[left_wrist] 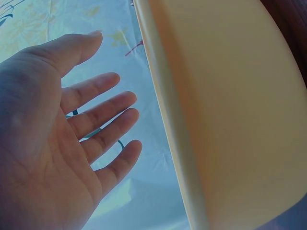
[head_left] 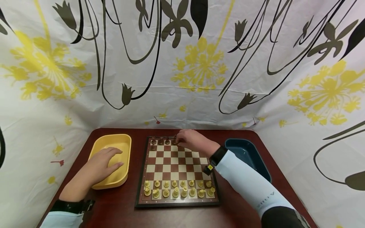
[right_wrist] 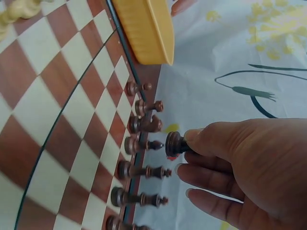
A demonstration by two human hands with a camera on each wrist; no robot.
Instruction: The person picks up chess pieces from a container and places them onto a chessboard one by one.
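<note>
Pinching a dark chess piece (right_wrist: 174, 144) between thumb and fingers, the right hand (right_wrist: 252, 155) holds it clear of the chessboard (head_left: 174, 160), at the far edge beside the row of dark pieces; its top is hidden, so its kind cannot be told. The base sits close to the tip of the dark bishop (right_wrist: 144, 144) in the right wrist view, though whether they touch is unclear. That crowding looks like the main danger: a slight sideways swing of the piece or of the lower fingers could topple the bishop, and the knight (right_wrist: 145, 123) next to it might go too. The grip seems to be high on a narrow piece, so it might tilt or slip if the thumb eased. The wrist device (head_left: 209, 168) hangs near the light pawn (head_left: 208, 184) at the right end; a dropped forearm might brush it. The left hand (head_left: 104, 166), fingers spread and holding nothing, is by the yellow tray (head_left: 127, 158), which could shift on the counter (head_left: 114, 209) if bumped.
</note>
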